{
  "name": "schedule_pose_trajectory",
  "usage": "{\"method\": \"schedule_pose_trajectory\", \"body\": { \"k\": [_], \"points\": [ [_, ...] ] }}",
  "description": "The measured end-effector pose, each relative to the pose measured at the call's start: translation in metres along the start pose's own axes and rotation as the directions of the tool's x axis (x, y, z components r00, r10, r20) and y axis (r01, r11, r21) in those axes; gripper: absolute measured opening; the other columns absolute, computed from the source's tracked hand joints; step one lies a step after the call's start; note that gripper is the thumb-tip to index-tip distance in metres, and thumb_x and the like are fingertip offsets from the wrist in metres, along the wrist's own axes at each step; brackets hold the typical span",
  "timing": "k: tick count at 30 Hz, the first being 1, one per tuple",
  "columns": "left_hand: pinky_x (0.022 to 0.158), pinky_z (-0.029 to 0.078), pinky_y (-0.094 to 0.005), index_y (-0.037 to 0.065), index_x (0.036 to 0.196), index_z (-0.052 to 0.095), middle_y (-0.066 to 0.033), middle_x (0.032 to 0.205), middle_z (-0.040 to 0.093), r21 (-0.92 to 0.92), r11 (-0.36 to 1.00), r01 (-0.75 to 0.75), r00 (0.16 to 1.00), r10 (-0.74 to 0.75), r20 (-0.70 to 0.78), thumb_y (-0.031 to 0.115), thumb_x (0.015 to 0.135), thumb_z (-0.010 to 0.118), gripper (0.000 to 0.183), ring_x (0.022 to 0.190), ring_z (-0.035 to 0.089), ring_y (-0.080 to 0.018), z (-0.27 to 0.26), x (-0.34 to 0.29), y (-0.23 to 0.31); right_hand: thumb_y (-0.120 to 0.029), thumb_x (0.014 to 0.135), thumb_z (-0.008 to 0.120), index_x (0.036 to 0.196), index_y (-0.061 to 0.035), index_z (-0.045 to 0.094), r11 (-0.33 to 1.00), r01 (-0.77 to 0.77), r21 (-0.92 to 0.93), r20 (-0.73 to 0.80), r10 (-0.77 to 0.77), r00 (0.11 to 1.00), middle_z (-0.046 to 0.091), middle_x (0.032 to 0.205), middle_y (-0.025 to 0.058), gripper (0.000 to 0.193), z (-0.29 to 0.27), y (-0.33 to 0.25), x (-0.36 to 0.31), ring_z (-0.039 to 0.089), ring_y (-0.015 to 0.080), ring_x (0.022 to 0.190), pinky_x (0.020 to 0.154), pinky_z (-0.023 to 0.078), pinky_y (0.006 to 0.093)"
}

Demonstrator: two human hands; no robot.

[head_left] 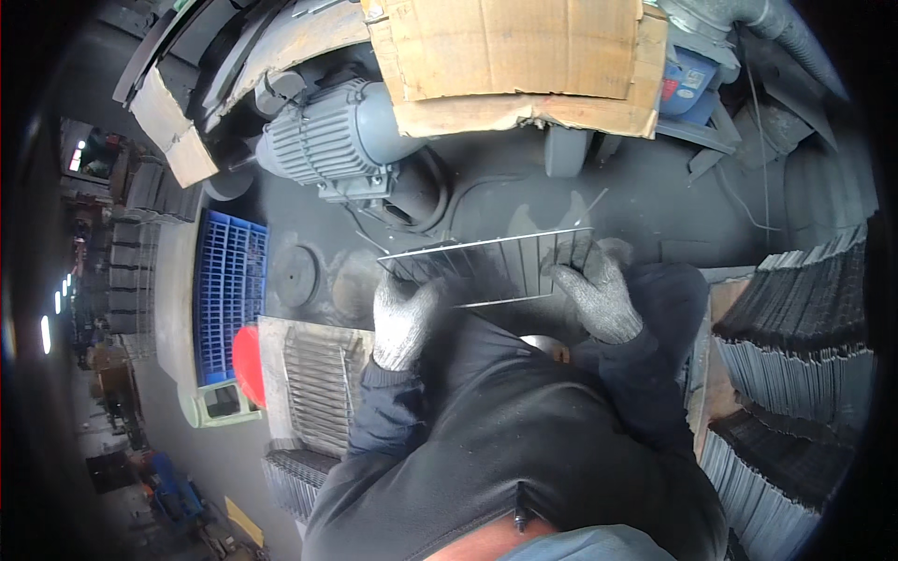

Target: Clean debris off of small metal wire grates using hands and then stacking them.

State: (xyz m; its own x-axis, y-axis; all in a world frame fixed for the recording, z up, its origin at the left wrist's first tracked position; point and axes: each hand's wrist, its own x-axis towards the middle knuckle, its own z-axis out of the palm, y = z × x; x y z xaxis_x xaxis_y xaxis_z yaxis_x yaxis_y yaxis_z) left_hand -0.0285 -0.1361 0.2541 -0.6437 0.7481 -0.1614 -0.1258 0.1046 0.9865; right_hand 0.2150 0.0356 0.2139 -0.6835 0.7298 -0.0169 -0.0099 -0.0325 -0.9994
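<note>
Both my hands wear grey knitted gloves and hold a wire rack (488, 244) level in front of my lap. The rack is a long metal frame with several thin cross wires. My left hand (402, 321) grips its left end, with the thumb on the inner side. At the opposite end, my right hand (601, 297) has its fingers closed round the wires. Part of the lower frame wire is hidden near my left hand.
A grey electric motor (323, 131) sits ahead on the left, beside a large cardboard sheet (510, 56). Tall stacks of wire racks (795, 294) stand at my right. More racks (318, 383) lie at my left, near a blue plastic crate (229, 294) and a red round object (249, 366).
</note>
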Motion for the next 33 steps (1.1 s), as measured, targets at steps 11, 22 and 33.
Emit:
{"method": "schedule_pose_trajectory", "body": {
  "k": [11, 22, 33],
  "points": [
    [0.088, 0.056, -0.0303, 0.001, 0.12, 0.065, -0.0082, 0.11, 0.072, 0.003, 0.984, -0.178, 0.981, 0.178, 0.073, -0.008, 0.091, 0.076, 0.032, 0.1, 0.069, -0.0167, 0.043, -0.015, -0.003, -0.003, 0.095, 0.076, 0.124, 0.001, 0.069, 0.999, -0.002, -0.046, -0.29, -0.012, 0.957, 0.074, 0.113, 0.0104, 0.031, -0.025, -0.031, -0.043, 0.068, 0.0188, 0.106, 0.096, 0.053, 0.0356],
    [0.077, 0.057, -0.0314, 0.0, 0.115, 0.07, -0.0097, 0.103, 0.074, 0.333, 0.828, -0.451, 0.885, 0.462, 0.049, -0.001, 0.08, 0.082, 0.036, 0.089, 0.071, -0.0189, 0.024, -0.018, -0.003, -0.019, 0.082, 0.09, 0.163, 0.0052, 0.032, 0.613, 0.111, -0.782, -0.41, -0.641, 0.649, 0.044, 0.162, 0.0239, 0.103, 0.01, -0.035, -0.043, 0.044, 0.0392, 0.151, 0.126, 0.036, 0.0511],
    [0.08, 0.058, -0.0319, 0.0, 0.113, 0.07, -0.0097, 0.103, 0.075, 0.24, 0.901, -0.362, 0.93, 0.365, 0.034, -0.002, 0.081, 0.079, 0.033, 0.092, 0.072, -0.0192, 0.023, -0.018, -0.009, -0.035, 0.091, 0.088, 0.166, 0.0031, 0.028, 0.859, 0.196, -0.473, -0.576, -0.47, 0.668, 0.037, 0.167, 0.0248, 0.104, 0.018, -0.015, -0.045, 0.039, 0.0422, 0.153, 0.125, 0.036, 0.0565]
  ]
}}
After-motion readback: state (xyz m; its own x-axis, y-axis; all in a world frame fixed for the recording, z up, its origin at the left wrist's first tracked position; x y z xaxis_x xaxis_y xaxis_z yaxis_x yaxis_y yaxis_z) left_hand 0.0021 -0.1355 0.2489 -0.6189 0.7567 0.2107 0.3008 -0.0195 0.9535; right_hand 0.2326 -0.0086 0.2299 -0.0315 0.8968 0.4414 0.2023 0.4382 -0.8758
